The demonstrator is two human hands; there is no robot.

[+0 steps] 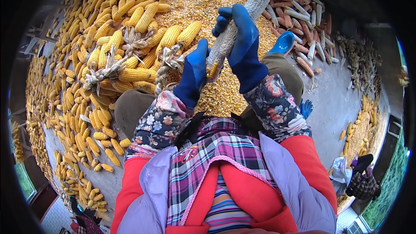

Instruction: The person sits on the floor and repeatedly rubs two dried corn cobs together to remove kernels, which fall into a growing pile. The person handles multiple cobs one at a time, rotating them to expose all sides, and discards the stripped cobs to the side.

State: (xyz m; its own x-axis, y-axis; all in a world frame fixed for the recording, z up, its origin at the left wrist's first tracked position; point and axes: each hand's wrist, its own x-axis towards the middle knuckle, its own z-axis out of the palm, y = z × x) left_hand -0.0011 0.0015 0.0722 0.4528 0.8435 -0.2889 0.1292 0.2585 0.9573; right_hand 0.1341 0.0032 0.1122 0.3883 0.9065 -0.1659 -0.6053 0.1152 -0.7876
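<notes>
Both my hands wear blue coated gloves and hold one long, pale, mostly bare corn cob (pixel 224 40) over a heap of loose yellow corn kernels (pixel 224 100). My left hand (pixel 197 63) grips the cob's lower end, where a few yellow kernels remain attached. Higher up, my right hand (pixel 239 29) is wrapped around the middle of the cob, whose upper end sticks out past the glove. To the left of my left hand, whole ears of corn (pixel 135 74) lie bundled by braided dry husks (pixel 170 61).
Many yellow ears (pixel 74 104) cover the floor at left. Stripped red and white cobs (pixel 305 22) lie piled at upper right, near a blue shoe (pixel 282 43). A blue glove (pixel 305 108) lies beside my right leg. Other people (pixel 363 182) are at the lower edges, one beside a white bag (pixel 341 169).
</notes>
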